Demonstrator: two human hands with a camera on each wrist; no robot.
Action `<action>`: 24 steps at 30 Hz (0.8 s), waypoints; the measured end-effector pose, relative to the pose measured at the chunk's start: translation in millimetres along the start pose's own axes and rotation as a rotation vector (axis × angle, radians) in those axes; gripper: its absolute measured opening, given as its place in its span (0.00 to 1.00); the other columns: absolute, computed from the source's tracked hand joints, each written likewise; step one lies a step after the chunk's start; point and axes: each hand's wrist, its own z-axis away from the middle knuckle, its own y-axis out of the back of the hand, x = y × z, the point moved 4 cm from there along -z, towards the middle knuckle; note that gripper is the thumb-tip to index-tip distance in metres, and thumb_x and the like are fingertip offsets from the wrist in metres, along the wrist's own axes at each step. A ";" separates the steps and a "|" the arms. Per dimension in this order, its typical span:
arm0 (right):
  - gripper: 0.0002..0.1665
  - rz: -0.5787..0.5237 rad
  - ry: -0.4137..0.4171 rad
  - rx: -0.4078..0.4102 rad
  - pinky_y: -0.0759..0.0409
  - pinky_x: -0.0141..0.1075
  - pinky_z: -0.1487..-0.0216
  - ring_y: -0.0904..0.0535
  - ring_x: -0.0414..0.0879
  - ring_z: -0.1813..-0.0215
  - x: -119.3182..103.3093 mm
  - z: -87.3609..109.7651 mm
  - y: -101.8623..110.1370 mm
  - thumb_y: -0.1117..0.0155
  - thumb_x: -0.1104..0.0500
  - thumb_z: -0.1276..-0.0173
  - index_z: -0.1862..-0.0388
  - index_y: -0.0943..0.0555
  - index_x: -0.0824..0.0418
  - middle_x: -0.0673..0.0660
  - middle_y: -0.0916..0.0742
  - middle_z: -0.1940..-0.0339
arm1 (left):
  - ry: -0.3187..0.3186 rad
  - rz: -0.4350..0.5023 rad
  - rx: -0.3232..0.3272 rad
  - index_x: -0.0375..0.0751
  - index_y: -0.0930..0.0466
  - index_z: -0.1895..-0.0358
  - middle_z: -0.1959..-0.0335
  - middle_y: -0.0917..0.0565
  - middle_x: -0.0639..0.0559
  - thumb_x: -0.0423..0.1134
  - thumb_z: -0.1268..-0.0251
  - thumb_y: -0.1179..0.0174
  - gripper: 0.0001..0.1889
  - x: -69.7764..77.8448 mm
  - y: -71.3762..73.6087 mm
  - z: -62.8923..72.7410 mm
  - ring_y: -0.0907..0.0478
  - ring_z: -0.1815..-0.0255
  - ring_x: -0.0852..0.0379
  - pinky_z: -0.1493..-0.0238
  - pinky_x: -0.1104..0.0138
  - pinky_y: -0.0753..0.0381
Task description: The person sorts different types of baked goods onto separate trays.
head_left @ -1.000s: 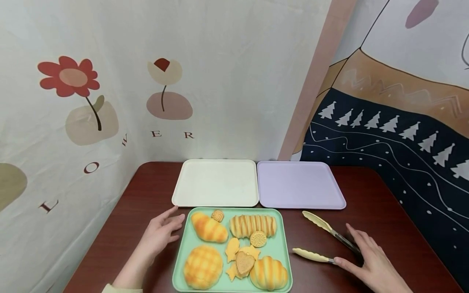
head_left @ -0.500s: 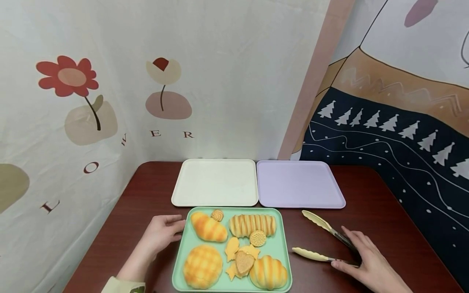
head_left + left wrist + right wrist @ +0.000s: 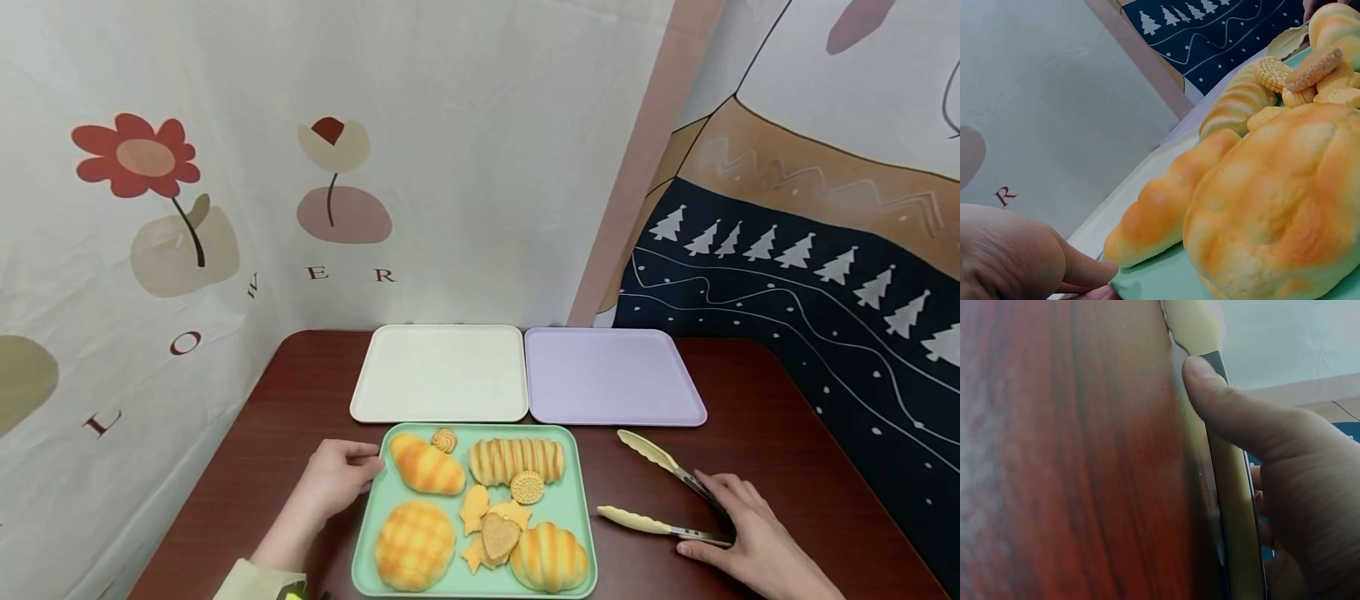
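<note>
My left hand (image 3: pixel 337 479) pinches the upper left corner of a mint-green tray (image 3: pixel 564 504). In the left wrist view its thumb lies on the tray corner, beside a long twisted bread roll (image 3: pixel 1163 203). Spread over the tray are a round checkered bun (image 3: pixel 415 546), a striped roll (image 3: pixel 517 462), a croissant-like bread (image 3: pixel 551 560) and several cookies, among them a heart-shaped cookie (image 3: pixel 500 537). To the right, my right hand (image 3: pixel 753 533) grips a pair of tongs (image 3: pixel 636 522) with cream tips, its arms spread apart. The right wrist view shows the thumb pressed along one metal arm (image 3: pixel 1235 487).
Behind the green tray, a white tray (image 3: pixel 441 375) and a lilac tray (image 3: pixel 615 377) lie side by side. All stand on a dark red wooden table (image 3: pixel 255 467). Printed cloth (image 3: pixel 480 167) hangs close behind the table.
The left hand has moved in from beside the green tray and its fingers have closed on the corner. The right hand has shifted slightly left and taken hold of the tongs.
</note>
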 end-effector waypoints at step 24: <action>0.52 -0.046 -0.034 0.024 0.17 0.40 0.54 0.24 0.48 0.45 -7.5 -2.0 23.3 0.23 0.26 0.43 0.30 0.23 0.57 0.50 0.23 0.41 | -0.094 -0.250 0.042 0.29 0.10 0.49 0.62 0.09 0.45 0.31 0.32 0.30 0.12 6.7 -1.1 -1.0 0.12 0.58 0.48 0.57 0.53 0.13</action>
